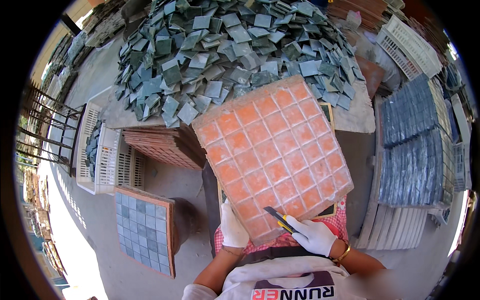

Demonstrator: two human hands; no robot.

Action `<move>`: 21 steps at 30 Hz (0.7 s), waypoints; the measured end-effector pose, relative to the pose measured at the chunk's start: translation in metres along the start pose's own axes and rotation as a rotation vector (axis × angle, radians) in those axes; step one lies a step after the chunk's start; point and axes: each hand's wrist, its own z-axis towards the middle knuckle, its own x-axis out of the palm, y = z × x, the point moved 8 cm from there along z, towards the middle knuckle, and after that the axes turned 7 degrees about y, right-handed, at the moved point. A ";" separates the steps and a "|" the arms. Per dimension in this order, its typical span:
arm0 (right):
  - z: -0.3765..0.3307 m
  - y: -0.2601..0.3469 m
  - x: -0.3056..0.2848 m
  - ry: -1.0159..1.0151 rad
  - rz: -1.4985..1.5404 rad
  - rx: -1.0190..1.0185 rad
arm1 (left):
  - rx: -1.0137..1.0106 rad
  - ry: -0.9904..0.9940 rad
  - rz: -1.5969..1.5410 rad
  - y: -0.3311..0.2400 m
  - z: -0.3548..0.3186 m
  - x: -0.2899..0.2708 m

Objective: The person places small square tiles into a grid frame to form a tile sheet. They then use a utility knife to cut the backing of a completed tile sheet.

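Observation:
An orange-red gridded slab (272, 150), its pale grooves marking out squares, is tilted in front of me over my lap. My left hand (233, 227), in a white glove, grips its lower left edge, the fingers partly hidden behind it. In my right hand (315, 236), also gloved in white, is a yellow and black utility knife (281, 220). Its dark blade lies over the lower part of the slab. Beyond the slab, a big heap of loose grey-green square tiles (212, 89) covers a work table (354, 116).
At left stand a white crate (106, 160) with tiles, a stack of red gridded slabs (162, 142) and a panel of blue-grey tiles (142, 225). Wrapped tile stacks (412, 165) sit on the right, with white crates (407, 47) behind. A checkered cloth (332, 220) lies under the slab.

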 end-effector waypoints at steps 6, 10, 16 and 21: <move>-0.006 -0.004 -0.004 -0.104 0.118 0.003 | -0.026 0.000 -0.060 -0.004 -0.003 0.005; -0.005 -0.002 -0.006 -0.050 0.108 0.082 | -0.002 0.052 0.039 -0.005 -0.001 0.005; 0.001 -0.002 0.001 0.037 0.021 0.022 | -0.025 0.002 -0.010 -0.001 0.000 0.005; -0.001 0.001 0.000 0.014 0.026 0.023 | -0.031 0.007 -0.039 -0.001 -0.001 0.002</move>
